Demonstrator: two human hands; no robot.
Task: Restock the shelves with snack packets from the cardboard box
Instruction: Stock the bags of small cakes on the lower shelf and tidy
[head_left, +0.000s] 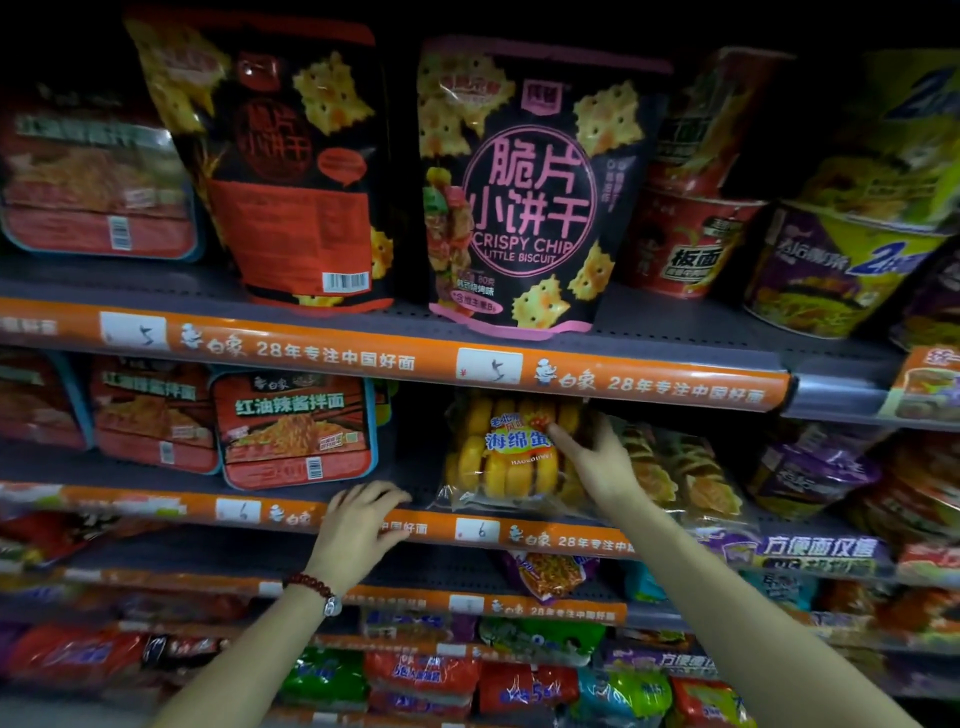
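Note:
A clear packet of yellow sponge cakes (506, 457) stands on the second shelf (415, 470). My right hand (597, 462) lies against the packet's right side, its thumb pressed on the front and its fingers behind the edge. My left hand (358, 525) rests with loosely bent fingers on the orange price rail (447, 530) of that shelf, left of the packet, holding nothing. The cardboard box is out of view.
Red noodle trays (293, 431) stand left of a gap on the same shelf. Two black biscuit bags (524, 187) and red noodle cups (685, 239) fill the shelf above. More clear snack packets (675, 473) lean at the right. Lower shelves hold colourful packets (519, 680).

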